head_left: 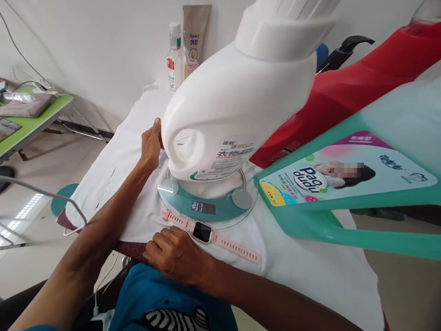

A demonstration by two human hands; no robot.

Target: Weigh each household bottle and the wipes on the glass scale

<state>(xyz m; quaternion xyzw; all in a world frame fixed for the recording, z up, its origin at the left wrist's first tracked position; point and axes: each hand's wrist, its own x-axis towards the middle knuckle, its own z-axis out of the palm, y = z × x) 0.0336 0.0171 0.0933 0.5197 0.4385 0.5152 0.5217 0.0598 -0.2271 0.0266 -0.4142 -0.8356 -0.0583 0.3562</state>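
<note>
A large white laundry detergent bottle [220,105] stands on a round glass scale [179,202] with a lit display. At its left side is my left hand [151,145], a digit stretched upward and the other fingers partly hidden; whether it presses on the bottle I cannot tell. My right hand [175,253] rests with curled fingers at the table's front edge, and no object shows in it. Just beyond its knuckles lies a smartwatch [202,231] with a pink strap, along the front rim of the scale.
A green detergent jug [303,225] and a red bottle [330,101] crowd the right side. Behind stand a small clear bottle [174,59] and a beige tube [195,37] by the wall. White cloth [117,147] covers the table. A green table [51,110] is farther left.
</note>
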